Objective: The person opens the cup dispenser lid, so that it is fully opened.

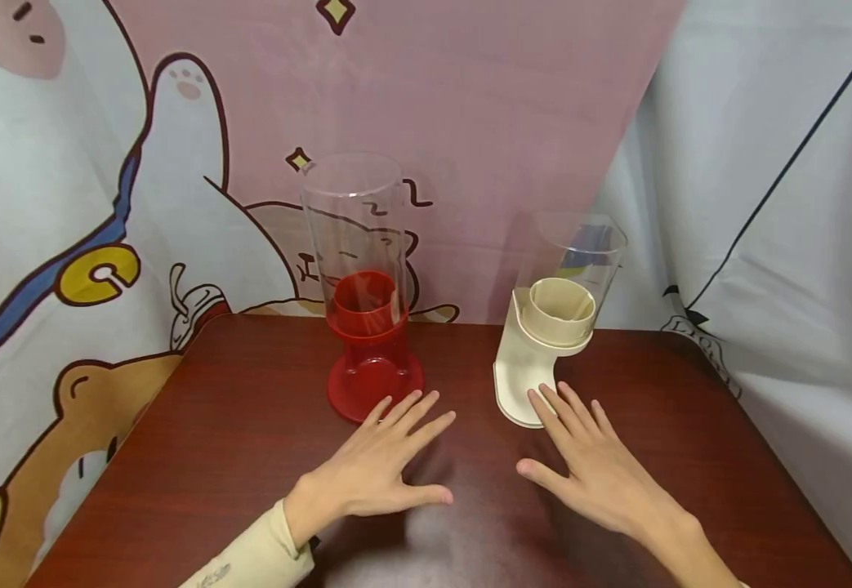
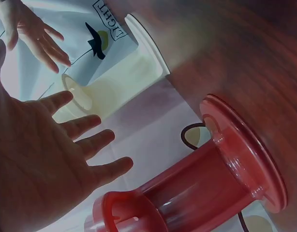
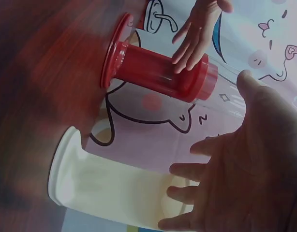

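red stand [image 1: 374, 357] and cream stand [image 1: 531, 366], both partly behind hands [image 1: 376, 472]

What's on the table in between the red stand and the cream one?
Just bare tabletop lies between the red stand and cream stand, as the head view shows; the left hand is on the near side.

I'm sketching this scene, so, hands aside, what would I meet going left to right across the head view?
Yellow bell printed on the backdrop → red stand → cream stand → slanting black line.
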`<state>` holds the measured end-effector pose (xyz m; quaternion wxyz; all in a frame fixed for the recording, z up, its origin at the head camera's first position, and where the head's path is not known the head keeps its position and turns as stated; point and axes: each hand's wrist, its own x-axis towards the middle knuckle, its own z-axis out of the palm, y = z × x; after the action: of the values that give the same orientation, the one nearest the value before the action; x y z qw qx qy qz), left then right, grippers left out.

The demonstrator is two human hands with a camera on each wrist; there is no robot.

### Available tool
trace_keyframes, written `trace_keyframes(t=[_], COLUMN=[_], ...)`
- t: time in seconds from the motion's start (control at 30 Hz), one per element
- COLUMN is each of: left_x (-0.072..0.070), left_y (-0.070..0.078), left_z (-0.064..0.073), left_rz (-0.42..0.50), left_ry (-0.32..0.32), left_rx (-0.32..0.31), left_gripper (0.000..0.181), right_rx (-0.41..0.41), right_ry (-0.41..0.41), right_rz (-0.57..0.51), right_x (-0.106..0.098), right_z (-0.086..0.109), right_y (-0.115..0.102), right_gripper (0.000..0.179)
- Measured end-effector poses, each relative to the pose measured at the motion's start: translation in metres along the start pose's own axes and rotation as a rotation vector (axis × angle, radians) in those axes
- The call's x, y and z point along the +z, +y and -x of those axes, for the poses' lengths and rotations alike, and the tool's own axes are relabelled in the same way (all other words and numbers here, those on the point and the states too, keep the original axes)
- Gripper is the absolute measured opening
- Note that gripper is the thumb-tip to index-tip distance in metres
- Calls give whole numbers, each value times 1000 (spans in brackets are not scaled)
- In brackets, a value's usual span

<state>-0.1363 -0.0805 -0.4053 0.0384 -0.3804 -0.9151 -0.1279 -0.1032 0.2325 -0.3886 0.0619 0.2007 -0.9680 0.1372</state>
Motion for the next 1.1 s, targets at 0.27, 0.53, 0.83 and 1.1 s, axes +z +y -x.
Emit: trace_keyframes(t=[0.27,0.53,0.83,1.1], left_x=[0,11,16,16], left_y=[5,3,-3,-2], left_z=[-22,-52,-74,-105], left_rz=[67,344,555,775], left_ry=[-11,-16,83,148], left_rx=[-61,-176,-222,-254], left_gripper=[88,77,74,77], right_rx=[91,188,262,311], right_ry=[-18,-17,-3,19], right_rz=[-5,-60,-159,-255], right_x=[-6,-13,-23,-20], right_z=[1,-10,-23,-32], right_y=[2,11,28,55], right_gripper=[92,93,90,86])
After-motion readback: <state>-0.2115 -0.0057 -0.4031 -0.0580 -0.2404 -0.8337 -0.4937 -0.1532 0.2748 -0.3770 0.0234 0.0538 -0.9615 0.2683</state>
